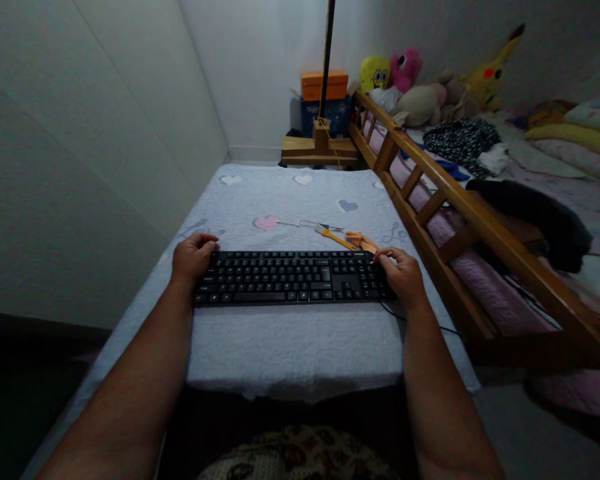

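A black keyboard (280,279) lies across the cloth-covered table, its keys facing up. At its left end, my left hand (193,259) grips the edge, the thumb and fingers closed around the upper corner. My right hand (401,272) holds the opposite end by the number pad, thumb on top and fingers at the far edge. Beyond the keyboard lie a brush with a yellow handle (336,237), a crumpled orange cloth (361,240) and a thin metal tool (320,225). A black cable runs out near my right hand.
The table wears a pale blue cloth (295,340) with heart patterns. Along its right side runs a wooden bed rail (443,200), with plush toys and clothes behind it. A wooden stand (320,150) with a dark pole and stacked boxes (324,85) are at the back.
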Available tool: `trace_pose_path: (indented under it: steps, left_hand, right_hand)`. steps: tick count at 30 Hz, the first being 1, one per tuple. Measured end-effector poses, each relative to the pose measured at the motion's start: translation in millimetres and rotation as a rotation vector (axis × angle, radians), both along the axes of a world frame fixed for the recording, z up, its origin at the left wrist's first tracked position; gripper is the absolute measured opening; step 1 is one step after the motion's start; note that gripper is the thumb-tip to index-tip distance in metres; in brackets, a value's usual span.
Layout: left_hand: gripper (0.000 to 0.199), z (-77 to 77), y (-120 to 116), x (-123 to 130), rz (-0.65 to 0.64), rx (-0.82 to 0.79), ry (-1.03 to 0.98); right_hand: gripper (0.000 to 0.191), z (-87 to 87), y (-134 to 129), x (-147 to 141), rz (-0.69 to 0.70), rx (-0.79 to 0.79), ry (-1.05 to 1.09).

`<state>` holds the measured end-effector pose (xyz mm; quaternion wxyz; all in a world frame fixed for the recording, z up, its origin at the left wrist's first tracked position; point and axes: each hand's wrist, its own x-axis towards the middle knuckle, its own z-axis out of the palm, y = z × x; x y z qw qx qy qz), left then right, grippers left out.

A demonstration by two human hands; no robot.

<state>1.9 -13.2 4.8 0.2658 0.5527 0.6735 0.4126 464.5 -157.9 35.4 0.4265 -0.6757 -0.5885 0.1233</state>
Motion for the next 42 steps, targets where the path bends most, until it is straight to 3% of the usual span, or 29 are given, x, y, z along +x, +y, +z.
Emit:
trace_pose_path:
  steps: [42]
  left_hand:
    - [0.019,-0.1,0.8,0.6,0.005,0.015,-0.008]
  right_hand:
    - [0.023,-1.7,0.0,1.2,-0.015,-0.027,0.025]
